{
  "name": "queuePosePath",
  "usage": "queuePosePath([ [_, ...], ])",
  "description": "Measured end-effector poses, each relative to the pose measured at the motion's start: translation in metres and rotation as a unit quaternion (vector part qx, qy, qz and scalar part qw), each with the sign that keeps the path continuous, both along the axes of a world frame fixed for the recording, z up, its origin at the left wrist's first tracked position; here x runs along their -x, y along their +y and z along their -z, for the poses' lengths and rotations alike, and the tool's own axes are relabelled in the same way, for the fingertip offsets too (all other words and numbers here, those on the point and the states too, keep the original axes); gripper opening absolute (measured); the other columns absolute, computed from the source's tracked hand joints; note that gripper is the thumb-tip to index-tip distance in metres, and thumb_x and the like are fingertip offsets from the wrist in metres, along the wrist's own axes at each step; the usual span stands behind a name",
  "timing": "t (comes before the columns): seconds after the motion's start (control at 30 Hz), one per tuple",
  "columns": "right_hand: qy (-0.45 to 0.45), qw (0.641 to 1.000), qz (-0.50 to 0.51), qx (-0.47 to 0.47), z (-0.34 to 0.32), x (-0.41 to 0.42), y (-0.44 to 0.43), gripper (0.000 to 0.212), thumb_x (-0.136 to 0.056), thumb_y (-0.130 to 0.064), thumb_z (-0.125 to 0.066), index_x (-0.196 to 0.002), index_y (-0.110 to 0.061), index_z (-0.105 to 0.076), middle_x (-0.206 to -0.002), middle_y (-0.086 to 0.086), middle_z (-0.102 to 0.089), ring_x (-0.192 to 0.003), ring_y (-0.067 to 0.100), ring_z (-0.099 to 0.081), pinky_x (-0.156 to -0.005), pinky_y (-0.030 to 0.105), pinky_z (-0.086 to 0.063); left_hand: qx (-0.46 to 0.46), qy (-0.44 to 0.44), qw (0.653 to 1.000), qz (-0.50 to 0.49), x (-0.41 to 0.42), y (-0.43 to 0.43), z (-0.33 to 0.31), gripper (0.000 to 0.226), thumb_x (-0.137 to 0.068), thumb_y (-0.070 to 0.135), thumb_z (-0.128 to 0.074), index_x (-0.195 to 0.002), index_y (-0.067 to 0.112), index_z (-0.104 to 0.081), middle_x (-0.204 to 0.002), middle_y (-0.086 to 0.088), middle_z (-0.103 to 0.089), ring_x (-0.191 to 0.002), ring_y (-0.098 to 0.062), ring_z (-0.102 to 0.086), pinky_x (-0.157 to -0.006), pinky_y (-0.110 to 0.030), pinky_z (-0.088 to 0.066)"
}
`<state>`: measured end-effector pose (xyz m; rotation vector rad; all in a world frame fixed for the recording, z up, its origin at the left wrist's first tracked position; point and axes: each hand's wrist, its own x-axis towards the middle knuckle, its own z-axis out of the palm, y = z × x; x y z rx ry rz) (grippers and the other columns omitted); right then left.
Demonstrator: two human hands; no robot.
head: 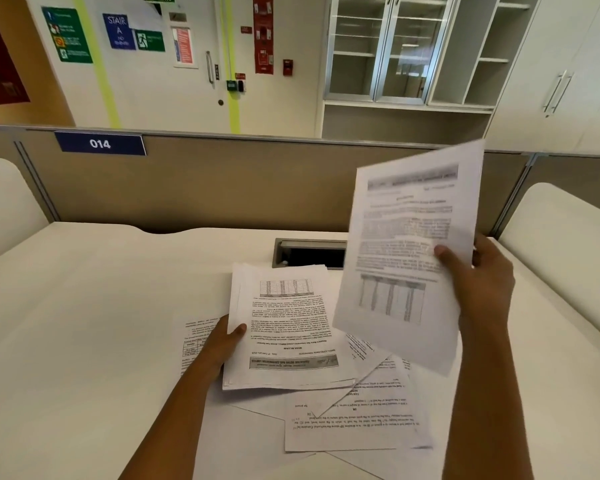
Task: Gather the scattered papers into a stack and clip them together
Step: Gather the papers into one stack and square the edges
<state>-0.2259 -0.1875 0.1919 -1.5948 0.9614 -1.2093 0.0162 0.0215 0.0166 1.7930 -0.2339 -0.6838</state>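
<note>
My left hand (224, 344) grips the left edge of a small stack of printed papers (284, 327), thumb on top, held just above the white desk (84, 323). My right hand (478, 282) holds a single printed sheet (406, 251) up in the air at the right, thumb on its face; the sheet is blurred. Several loose printed sheets (354, 420) lie scattered and overlapping on the desk under and in front of both hands. One more sheet (196, 336) peeks out beneath my left wrist. No clip is visible.
A recessed cable box (309, 252) sits in the desk behind the stack. A beige partition (222, 188) with a "014" label (100, 144) closes the far edge. White rounded side panels (565, 244) flank the desk. Cabinets and a door stand beyond.
</note>
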Motion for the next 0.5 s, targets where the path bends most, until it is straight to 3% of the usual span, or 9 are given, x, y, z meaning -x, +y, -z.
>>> queuePosePath([
  [0.17, 0.066, 0.996, -0.049, 0.019, 0.015, -0.051, -0.012, 0.037, -0.076, -0.018, -0.073, -0.11, -0.009, -0.063, -0.099, 0.01, -0.069, -0.082, 0.023, -0.065, -0.079, 0.034, -0.054, 0.012, -0.023, 1.0, 0.016, 0.001, -0.001, -0.003, 0.052, -0.095, 0.046, -0.039, -0.136, 0.015, -0.044, -0.136, -0.001, -0.051, -0.125, -0.029, -0.049, -0.108, -0.048, -0.038],
  [0.23, 0.097, 0.991, -0.092, 0.011, 0.039, -0.077, -0.01, 0.038, -0.077, -0.017, -0.073, -0.111, -0.007, -0.062, -0.104, 0.012, -0.069, -0.085, 0.023, -0.065, -0.081, 0.034, -0.053, 0.046, -0.033, 0.998, -0.001, 0.0, 0.002, -0.003, 0.053, -0.094, 0.052, -0.037, -0.13, 0.017, -0.052, -0.129, -0.005, -0.059, -0.118, -0.03, -0.055, -0.103, -0.05, -0.043],
  [0.3, 0.118, 0.984, -0.134, -0.012, 0.065, -0.098, -0.004, 0.042, -0.078, -0.015, -0.072, -0.117, -0.008, -0.059, -0.112, 0.011, -0.068, -0.093, 0.024, -0.065, -0.087, 0.036, -0.053, 0.07, -0.012, 0.997, -0.039, -0.016, 0.005, 0.02, 0.057, -0.088, 0.064, -0.04, -0.123, 0.023, -0.057, -0.12, -0.006, -0.064, -0.109, -0.027, -0.061, -0.095, -0.048, -0.049],
  [0.4, 0.168, 0.97, -0.172, -0.04, 0.101, -0.118, 0.005, 0.046, -0.082, -0.014, -0.068, -0.125, -0.011, -0.052, -0.12, 0.011, -0.064, -0.103, 0.028, -0.064, -0.088, 0.035, -0.051, 0.075, 0.059, 0.993, -0.069, -0.064, 0.003, 0.081, 0.099, -0.056, 0.095, -0.036, -0.135, 0.036, -0.046, -0.137, -0.004, -0.054, -0.121, -0.029, -0.054, -0.099, -0.054, -0.045],
  [0.43, 0.181, 0.965, -0.183, -0.049, 0.111, -0.122, 0.008, 0.046, -0.083, -0.013, -0.066, -0.127, -0.012, -0.05, -0.123, 0.011, -0.063, -0.105, 0.028, -0.064, -0.088, 0.036, -0.05, 0.07, 0.077, 0.992, -0.066, -0.07, 0.002, 0.085, 0.103, -0.052, 0.097, -0.035, -0.135, 0.036, -0.045, -0.137, -0.005, -0.053, -0.121, -0.03, -0.054, -0.1, -0.054, -0.044],
  [0.5, 0.212, 0.956, -0.194, -0.064, 0.13, -0.129, 0.012, 0.046, -0.087, -0.012, -0.061, -0.131, -0.013, -0.045, -0.126, 0.011, -0.061, -0.106, 0.028, -0.063, -0.088, 0.037, -0.051, 0.045, 0.104, 0.993, -0.022, -0.035, 0.006, 0.034, 0.091, -0.066, 0.089, -0.03, -0.132, 0.03, -0.05, -0.129, -0.008, -0.059, -0.117, -0.032, -0.057, -0.098, -0.05, -0.047],
])
